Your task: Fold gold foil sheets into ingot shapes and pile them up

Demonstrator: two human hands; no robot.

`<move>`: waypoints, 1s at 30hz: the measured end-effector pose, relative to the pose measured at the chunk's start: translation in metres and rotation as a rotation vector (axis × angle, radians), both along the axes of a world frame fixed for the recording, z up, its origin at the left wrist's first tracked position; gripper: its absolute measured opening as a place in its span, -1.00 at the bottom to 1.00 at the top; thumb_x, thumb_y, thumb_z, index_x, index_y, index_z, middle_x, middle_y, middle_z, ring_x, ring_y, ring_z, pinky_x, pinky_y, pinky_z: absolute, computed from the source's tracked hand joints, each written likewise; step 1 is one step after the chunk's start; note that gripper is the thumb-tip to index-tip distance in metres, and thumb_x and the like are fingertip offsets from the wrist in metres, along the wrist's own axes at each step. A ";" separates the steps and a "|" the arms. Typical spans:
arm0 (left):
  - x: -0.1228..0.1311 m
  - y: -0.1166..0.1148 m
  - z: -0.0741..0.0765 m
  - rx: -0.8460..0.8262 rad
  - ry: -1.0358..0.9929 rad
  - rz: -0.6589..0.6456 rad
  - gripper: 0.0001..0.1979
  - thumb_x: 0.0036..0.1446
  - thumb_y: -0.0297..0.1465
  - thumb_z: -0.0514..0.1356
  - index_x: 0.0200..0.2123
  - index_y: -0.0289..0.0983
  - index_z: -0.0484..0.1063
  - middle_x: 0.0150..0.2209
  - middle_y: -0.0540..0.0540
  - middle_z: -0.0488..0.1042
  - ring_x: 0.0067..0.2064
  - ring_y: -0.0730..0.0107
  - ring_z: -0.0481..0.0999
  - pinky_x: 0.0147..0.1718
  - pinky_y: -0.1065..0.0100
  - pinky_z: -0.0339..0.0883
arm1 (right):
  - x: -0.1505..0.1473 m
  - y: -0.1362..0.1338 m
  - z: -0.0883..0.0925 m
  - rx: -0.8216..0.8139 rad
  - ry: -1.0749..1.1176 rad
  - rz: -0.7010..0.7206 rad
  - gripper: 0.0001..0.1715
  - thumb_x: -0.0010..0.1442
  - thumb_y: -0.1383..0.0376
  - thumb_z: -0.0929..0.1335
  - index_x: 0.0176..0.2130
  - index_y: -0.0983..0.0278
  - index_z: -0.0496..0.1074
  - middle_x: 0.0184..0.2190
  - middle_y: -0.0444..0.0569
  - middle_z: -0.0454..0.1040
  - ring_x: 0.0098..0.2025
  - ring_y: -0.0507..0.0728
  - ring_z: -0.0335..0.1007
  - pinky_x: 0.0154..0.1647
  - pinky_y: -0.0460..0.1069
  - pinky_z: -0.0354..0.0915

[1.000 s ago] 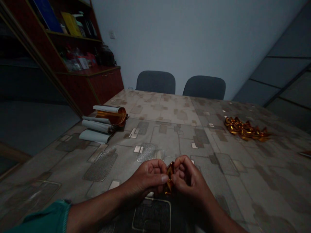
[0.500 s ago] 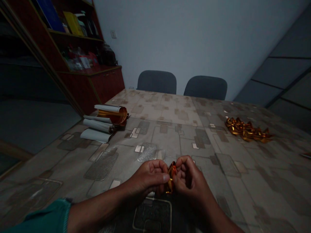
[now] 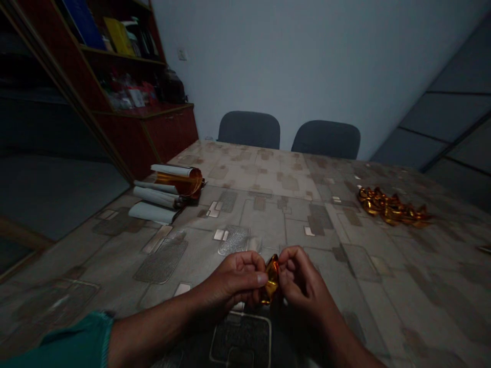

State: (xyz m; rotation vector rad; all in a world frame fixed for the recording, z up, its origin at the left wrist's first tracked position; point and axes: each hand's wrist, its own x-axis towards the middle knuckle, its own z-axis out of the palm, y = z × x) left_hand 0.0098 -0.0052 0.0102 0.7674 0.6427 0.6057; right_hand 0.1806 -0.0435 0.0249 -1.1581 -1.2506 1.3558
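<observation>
Between my hands, above the near part of the table, is a small folded piece of shiny gold foil paper (image 3: 272,281). My left hand (image 3: 241,279) pinches its left side, with the thumb on top. The fingers of my right hand (image 3: 299,278) are curled against its right edge, near the top. Farther right on the table lies a cluster of folded gold foil pieces (image 3: 393,205). To the left is a stack of gold foil sheets (image 3: 178,181) with pale backs, curled over on itself.
A patterned cloth covers the table (image 3: 268,214). Two grey chairs (image 3: 249,129) stand at its far edge by the wall. At the back left is a red-brown cabinet (image 3: 169,128) with items on its shelves. A thin object (image 3: 484,249) lies at the right edge.
My right thumb has drawn back slightly from the foil, so more of its gold front shows. My left hand stays nearly in place. The view has shifted a little.
</observation>
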 end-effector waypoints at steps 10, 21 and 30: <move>0.002 -0.001 -0.002 0.018 0.012 -0.014 -0.60 -0.09 -0.25 0.48 -0.38 -0.32 0.35 -0.50 -0.05 0.52 -0.59 0.54 0.43 -0.61 0.54 0.27 | 0.000 0.001 -0.011 0.035 -0.037 -0.047 -0.79 0.12 0.24 0.37 -0.31 0.18 0.21 -0.49 -0.22 0.30 -0.54 0.00 0.21 -0.57 -0.12 0.09; 0.001 0.000 0.003 -0.021 -0.182 0.094 -0.65 0.03 -0.36 0.42 -0.38 -0.27 0.24 -0.40 -0.03 0.45 -0.51 0.57 0.39 -0.56 0.55 0.24 | 0.004 -0.004 0.009 -0.014 0.050 0.037 -0.67 0.21 0.05 0.41 -0.22 0.21 0.31 -0.46 -0.15 0.40 -0.46 0.05 0.37 -0.43 -0.04 0.28; -0.002 0.000 0.002 -0.026 -0.171 0.071 -0.50 0.07 -0.37 0.39 0.04 -0.22 0.31 -0.16 -0.18 0.53 -0.25 0.34 0.57 -0.44 0.49 0.26 | 0.013 -0.004 0.007 0.063 -0.034 0.037 -0.70 0.40 0.08 0.25 -0.28 0.21 0.34 -0.49 -0.13 0.42 -0.43 0.06 0.37 -0.36 0.00 0.27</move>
